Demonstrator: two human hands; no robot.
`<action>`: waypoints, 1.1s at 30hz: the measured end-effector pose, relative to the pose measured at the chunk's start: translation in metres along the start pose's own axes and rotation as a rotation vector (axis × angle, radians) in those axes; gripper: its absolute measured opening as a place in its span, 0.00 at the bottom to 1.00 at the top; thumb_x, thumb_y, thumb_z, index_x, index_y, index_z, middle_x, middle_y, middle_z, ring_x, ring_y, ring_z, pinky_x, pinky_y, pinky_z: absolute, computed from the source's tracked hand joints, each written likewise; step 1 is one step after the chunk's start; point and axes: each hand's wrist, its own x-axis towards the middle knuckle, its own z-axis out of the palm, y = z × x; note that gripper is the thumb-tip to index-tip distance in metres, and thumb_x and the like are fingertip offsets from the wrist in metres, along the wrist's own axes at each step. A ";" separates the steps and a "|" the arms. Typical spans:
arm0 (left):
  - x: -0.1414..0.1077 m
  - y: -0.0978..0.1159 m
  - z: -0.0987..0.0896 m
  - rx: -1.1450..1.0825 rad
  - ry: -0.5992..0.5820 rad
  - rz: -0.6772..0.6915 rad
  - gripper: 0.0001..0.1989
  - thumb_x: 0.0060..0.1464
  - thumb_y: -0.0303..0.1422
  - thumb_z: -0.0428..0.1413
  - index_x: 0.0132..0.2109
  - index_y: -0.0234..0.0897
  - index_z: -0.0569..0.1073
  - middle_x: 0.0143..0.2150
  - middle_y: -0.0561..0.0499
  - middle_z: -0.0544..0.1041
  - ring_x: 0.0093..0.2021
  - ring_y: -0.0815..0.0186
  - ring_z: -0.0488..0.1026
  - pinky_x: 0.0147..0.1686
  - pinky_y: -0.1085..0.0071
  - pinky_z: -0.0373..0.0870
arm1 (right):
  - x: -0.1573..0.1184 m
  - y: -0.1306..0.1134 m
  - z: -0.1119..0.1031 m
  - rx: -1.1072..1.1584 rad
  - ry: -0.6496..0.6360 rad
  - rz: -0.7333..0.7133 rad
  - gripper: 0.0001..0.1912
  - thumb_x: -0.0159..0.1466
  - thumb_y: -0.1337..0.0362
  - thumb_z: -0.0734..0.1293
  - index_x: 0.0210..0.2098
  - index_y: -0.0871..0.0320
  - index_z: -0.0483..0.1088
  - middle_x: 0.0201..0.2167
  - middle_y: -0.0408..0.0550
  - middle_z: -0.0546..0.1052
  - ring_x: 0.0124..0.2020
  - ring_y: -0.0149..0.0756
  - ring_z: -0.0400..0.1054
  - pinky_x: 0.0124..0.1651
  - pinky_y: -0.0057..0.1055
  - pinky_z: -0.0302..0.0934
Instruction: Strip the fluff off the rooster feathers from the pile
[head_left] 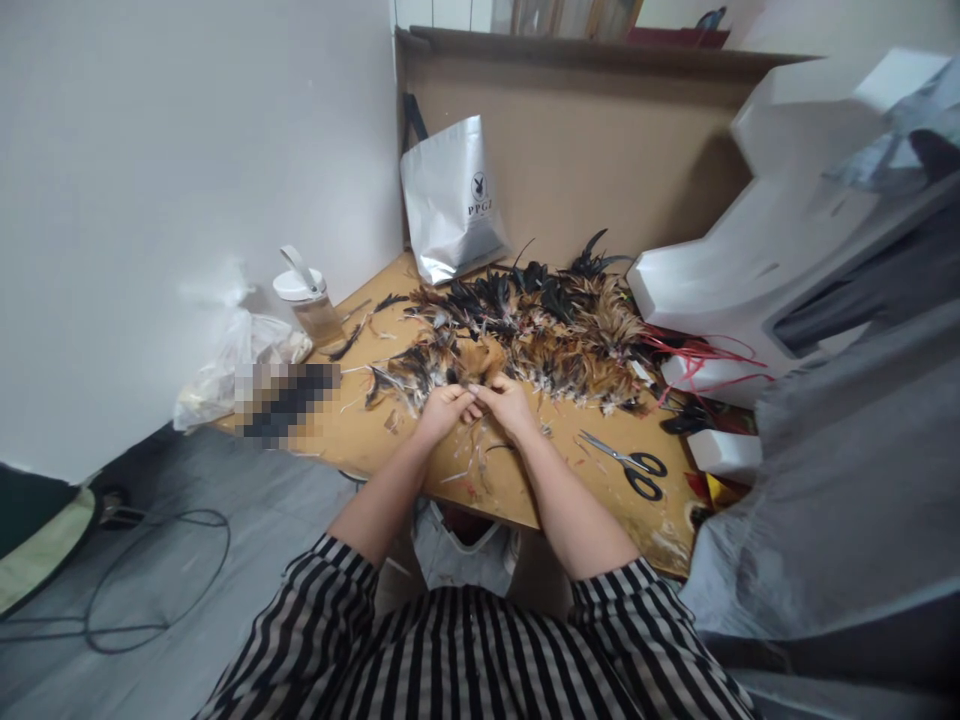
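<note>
My left hand (448, 408) and my right hand (507, 404) meet over the near side of the table, fingertips pinched together. A tuft of orange-brown feathers (480, 358) fans out just above my fingers, and both hands appear to pinch its base, which the fingers hide. Beyond them lie rows of feather bunches, brown ones (566, 365) nearer and black ones (536, 290) farther back. Open-bladed scissors (627, 463) with black handles rest to the right of my right hand.
A silver bag (450, 200) stands at the back. On the left are a lidded drink bottle (309, 305) and a plastic bag (240, 355). Red ribbons (712, 355) and white foam (697, 265) flank the right side. An open bin (465, 550) sits below the table edge (487, 508).
</note>
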 end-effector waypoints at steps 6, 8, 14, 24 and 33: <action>-0.002 0.003 0.001 0.058 0.058 0.053 0.12 0.47 0.37 0.53 0.25 0.31 0.71 0.20 0.51 0.73 0.17 0.74 0.65 0.19 0.77 0.62 | 0.001 0.004 0.003 0.037 0.023 0.079 0.17 0.48 0.55 0.67 0.16 0.59 0.59 0.16 0.37 0.61 0.21 0.25 0.55 0.25 0.24 0.50; 0.000 0.003 -0.001 0.009 0.121 0.039 0.13 0.47 0.38 0.54 0.26 0.30 0.72 0.19 0.51 0.72 0.17 0.74 0.65 0.19 0.77 0.61 | 0.003 0.002 -0.003 0.075 -0.047 0.098 0.12 0.48 0.56 0.67 0.22 0.60 0.65 0.20 0.39 0.67 0.23 0.26 0.59 0.28 0.25 0.53; 0.007 0.001 -0.007 -0.281 0.291 -0.003 0.14 0.44 0.39 0.57 0.31 0.30 0.73 0.27 0.48 0.75 0.20 0.75 0.67 0.19 0.78 0.60 | 0.010 -0.003 -0.050 -0.312 -0.215 0.082 0.10 0.49 0.60 0.66 0.26 0.61 0.73 0.22 0.44 0.73 0.23 0.29 0.62 0.29 0.26 0.54; 0.005 0.008 -0.019 -0.753 0.148 -0.139 0.09 0.43 0.30 0.59 0.33 0.31 0.70 0.25 0.53 0.72 0.20 0.79 0.66 0.19 0.84 0.61 | -0.001 -0.001 -0.054 -0.645 -0.302 -0.112 0.06 0.52 0.66 0.65 0.27 0.57 0.74 0.27 0.44 0.74 0.29 0.30 0.64 0.33 0.26 0.55; 0.004 0.013 -0.030 -0.936 0.240 -0.118 0.02 0.49 0.25 0.54 0.32 0.33 0.69 0.25 0.55 0.68 0.20 0.81 0.63 0.17 0.87 0.57 | -0.010 -0.004 -0.034 -0.631 -0.407 -0.162 0.07 0.52 0.67 0.64 0.29 0.56 0.74 0.30 0.45 0.73 0.31 0.31 0.65 0.36 0.26 0.55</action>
